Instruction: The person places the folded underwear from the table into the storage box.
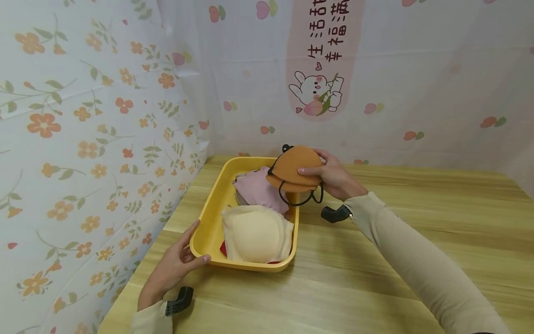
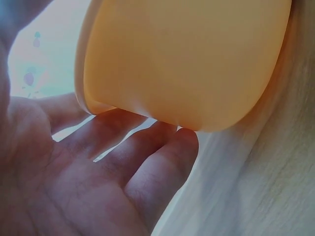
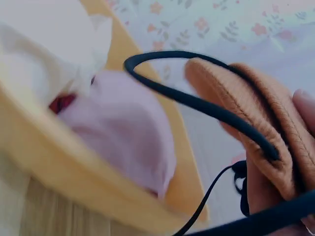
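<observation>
My right hand (image 1: 335,176) holds a folded orange bra (image 1: 294,167) with thin black straps above the far right side of a yellow tub (image 1: 214,222). Its thumb lies across the upper cup, and the straps dangle below. Curled around the tub's near left corner, my left hand (image 1: 177,262) has its thumb at the front rim and its fingers against the outer wall (image 2: 182,64). A cream bra (image 1: 256,234) lies in the near part of the tub. Behind it is a pink bra (image 1: 260,188), partly hidden by the orange one.
Bits of red cloth (image 1: 223,248) show under the cream bra. The tub stands on a wood-grain table (image 1: 375,269), near its left edge. Flower-printed cloth (image 1: 96,139) hangs at the left, and another printed cloth (image 1: 250,93) hangs behind the table.
</observation>
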`<state>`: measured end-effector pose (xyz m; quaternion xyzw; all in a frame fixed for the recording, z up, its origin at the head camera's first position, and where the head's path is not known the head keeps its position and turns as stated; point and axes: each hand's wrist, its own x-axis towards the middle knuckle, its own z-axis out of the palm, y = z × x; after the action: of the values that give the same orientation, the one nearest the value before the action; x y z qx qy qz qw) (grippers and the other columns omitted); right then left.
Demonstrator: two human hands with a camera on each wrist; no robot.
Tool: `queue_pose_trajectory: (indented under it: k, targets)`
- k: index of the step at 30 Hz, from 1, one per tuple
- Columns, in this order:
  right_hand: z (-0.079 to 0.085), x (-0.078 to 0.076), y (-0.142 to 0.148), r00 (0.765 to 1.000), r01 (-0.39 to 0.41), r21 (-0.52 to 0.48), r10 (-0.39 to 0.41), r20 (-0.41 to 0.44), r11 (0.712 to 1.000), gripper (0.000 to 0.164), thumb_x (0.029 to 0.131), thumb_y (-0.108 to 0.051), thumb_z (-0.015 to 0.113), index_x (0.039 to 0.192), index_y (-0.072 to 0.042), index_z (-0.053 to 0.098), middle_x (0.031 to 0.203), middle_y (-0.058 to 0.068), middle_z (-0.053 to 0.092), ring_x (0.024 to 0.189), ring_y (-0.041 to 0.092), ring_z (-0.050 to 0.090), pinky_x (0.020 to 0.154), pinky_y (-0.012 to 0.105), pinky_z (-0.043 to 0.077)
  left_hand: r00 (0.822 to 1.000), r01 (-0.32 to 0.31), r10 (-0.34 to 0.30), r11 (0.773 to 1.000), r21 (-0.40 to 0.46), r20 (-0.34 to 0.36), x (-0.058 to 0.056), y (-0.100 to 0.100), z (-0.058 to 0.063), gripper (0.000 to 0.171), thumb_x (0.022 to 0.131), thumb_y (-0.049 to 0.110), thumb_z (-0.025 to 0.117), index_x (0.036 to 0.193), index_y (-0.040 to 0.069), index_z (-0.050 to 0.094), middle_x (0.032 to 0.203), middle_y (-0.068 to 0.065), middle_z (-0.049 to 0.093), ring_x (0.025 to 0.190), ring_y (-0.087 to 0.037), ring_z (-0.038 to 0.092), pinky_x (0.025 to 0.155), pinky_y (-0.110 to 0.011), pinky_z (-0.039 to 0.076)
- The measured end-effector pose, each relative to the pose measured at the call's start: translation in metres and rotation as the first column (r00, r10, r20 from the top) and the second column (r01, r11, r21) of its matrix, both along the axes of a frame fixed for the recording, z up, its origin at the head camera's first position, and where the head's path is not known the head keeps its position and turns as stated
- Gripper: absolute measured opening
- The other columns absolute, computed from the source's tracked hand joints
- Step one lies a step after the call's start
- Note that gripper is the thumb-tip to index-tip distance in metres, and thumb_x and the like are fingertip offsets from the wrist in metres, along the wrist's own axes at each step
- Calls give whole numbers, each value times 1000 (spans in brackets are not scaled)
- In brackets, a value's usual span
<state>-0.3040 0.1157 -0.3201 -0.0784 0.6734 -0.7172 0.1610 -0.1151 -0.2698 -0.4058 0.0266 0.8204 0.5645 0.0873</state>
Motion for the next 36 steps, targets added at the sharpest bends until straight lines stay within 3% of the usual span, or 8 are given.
queue_pose_trajectory:
  k: [8,12,18,23,28,31,34,36]
  targets:
    - [-2,0,-28,999,-6,-72,9,40,997,73,98,-5,62,160,-18,24,140,16,52,85,7,71,68,20,57,1000,2,-2,1000,2,-2,-1,1,-1,94,93,20,73,164,24,12,165,-23,21,141,-44,46,91,-18,55]
    - [-8,-2,-46,998,9,-52,-6,66,999,71,98,-4,61,159,-20,28,143,18,52,91,9,69,67,19,56,1000,6,-6,1000,-8,-1,-2,1,-2,93,93,21,73,163,26,12,166,-23,19,141,-44,45,92,-18,55]
    - [-19,-9,-73,993,75,21,-76,94,997,74,94,0,65,157,-16,31,155,18,40,131,29,55,100,33,54,1000,17,-17,1000,-8,-5,-4,1,-2,93,93,21,73,163,28,12,167,-22,16,143,-45,42,94,-19,55]
    - [-27,-12,-82,993,95,130,-103,61,987,76,90,2,68,155,-12,32,154,20,40,139,37,48,115,46,46,1000,26,-26,1000,-12,-12,-3,2,-3,93,93,23,73,163,28,12,167,-23,16,144,-45,41,96,-21,55]
    - [-29,-8,-80,991,103,412,-59,-118,906,73,90,-9,73,153,-6,36,153,20,41,138,38,47,114,49,45,1000,29,-29,1000,-11,-2,-3,3,-3,93,93,23,73,163,28,12,167,-23,16,145,-44,40,96,-22,55]
    - [-29,-6,-77,979,74,529,39,-201,846,69,91,-14,70,151,-3,38,151,22,45,135,40,50,111,51,47,1000,15,-15,1000,-12,-2,-4,3,-2,92,93,23,73,163,29,13,168,-21,16,145,-43,40,96,-22,56]
    - [-27,-4,-74,967,5,601,150,-208,799,71,93,-18,68,153,-2,36,149,22,48,130,37,54,108,49,50,1000,6,-6,1000,-18,1,-4,2,-1,92,92,23,74,163,30,14,169,-19,13,145,-42,40,96,-23,56]
    - [-24,-5,-68,968,-78,604,206,-146,793,76,95,-21,66,158,-5,27,145,24,51,118,36,59,103,47,52,1000,7,-7,999,-48,2,-3,2,0,93,92,25,74,163,30,14,169,-18,14,146,-41,40,99,-27,56]
